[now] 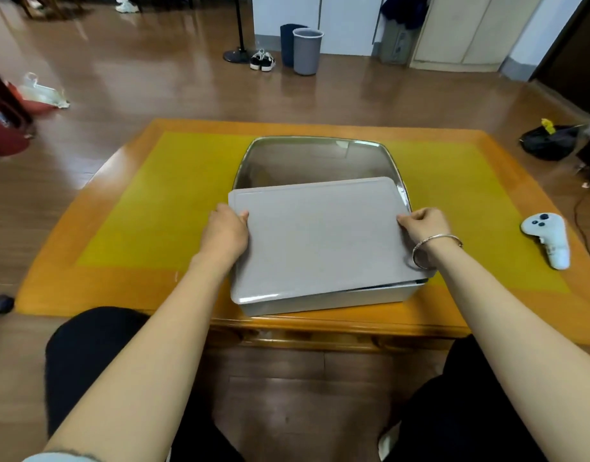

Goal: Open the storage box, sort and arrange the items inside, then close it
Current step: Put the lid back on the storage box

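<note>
A grey storage box point(323, 303) sits near the front edge of a low table. Its flat grey lid point(320, 235) lies tilted over the near part of the box, so the far part point(317, 161) is uncovered. My left hand point(225, 230) grips the lid's left edge with the thumb on top. My right hand point(423, 225), with a silver bracelet on the wrist, grips the lid's right edge. What lies inside the box is too dim and blurred to make out.
The table point(87, 228) has an orange border and a yellow centre. A white game controller point(550, 238) lies on its right side. On the floor beyond stand a grey bin point(307, 50), shoes point(262, 60) and a lamp base point(237, 56).
</note>
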Demonstrator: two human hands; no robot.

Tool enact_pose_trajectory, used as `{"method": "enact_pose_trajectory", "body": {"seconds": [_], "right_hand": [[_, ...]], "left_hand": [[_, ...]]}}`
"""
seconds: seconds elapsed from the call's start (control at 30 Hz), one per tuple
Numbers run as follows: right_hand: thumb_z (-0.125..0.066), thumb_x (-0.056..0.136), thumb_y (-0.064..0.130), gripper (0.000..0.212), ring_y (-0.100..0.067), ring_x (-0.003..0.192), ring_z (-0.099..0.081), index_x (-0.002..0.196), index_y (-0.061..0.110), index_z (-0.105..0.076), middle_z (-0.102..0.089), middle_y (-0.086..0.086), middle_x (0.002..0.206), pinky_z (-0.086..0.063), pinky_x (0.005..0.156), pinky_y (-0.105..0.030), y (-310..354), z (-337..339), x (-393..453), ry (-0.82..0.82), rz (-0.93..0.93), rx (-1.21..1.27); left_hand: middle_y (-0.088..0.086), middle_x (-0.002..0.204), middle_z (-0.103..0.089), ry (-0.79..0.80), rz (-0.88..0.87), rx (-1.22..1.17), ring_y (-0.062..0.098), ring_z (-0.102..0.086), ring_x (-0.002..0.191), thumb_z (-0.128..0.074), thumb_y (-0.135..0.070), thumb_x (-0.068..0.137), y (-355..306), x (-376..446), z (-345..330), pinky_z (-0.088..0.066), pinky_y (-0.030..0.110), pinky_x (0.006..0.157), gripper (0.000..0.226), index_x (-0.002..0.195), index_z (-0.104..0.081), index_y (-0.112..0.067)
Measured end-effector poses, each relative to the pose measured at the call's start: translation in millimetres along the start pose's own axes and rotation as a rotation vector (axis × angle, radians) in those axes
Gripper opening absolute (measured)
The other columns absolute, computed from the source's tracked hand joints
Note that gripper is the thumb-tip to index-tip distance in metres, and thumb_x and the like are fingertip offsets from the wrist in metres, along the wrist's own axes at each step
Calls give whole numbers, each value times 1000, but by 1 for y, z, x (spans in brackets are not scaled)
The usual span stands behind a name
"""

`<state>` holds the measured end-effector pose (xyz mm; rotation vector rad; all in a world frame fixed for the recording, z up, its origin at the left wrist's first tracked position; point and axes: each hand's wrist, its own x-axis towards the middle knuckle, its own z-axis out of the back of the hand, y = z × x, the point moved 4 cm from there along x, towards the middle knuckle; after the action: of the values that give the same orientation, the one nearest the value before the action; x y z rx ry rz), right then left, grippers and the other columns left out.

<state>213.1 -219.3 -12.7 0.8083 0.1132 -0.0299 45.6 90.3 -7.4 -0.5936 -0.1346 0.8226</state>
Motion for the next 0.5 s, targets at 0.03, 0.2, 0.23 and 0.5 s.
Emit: {"method": "enact_pose_trajectory", "body": {"seconds": [0.03,0.2,0.23,0.5], "right_hand": [[-63,85,21,23,-29,74,-50,66,8,-58,-58,-14,77,-36,67,-31,-1,-4,-2,8,6,-29],[-64,86,17,19,-34,99,-60,96,1,-68,-67,-18,104,-44,82,-33,0,-7,-6,-71,59,-58],[-64,87,18,19,-34,99,-60,97,2,-67,-67,-18,104,-44,83,-33,1,-6,-5,-83,62,-65],[-58,90,16,20,-37,96,-59,104,3,-65,-66,-20,100,-42,78,-33,0,-1,-7,-116,113,-119]], "left_hand": [[28,130,-46,-23,-7,21,44,-47,117,-40,-35,101,4,-1,-3,-39,45,92,48,126,-44,6],[27,126,-43,-95,-55,113,47,-53,106,-36,-33,103,10,-3,-13,-41,46,86,47,122,-49,8],[27,126,-43,-96,-59,121,47,-53,105,-36,-33,103,8,-3,-14,-41,46,85,47,122,-49,7],[24,127,-40,-81,-54,162,44,-52,107,-31,-31,104,-1,-3,-19,-41,46,87,46,126,-48,6]]}}
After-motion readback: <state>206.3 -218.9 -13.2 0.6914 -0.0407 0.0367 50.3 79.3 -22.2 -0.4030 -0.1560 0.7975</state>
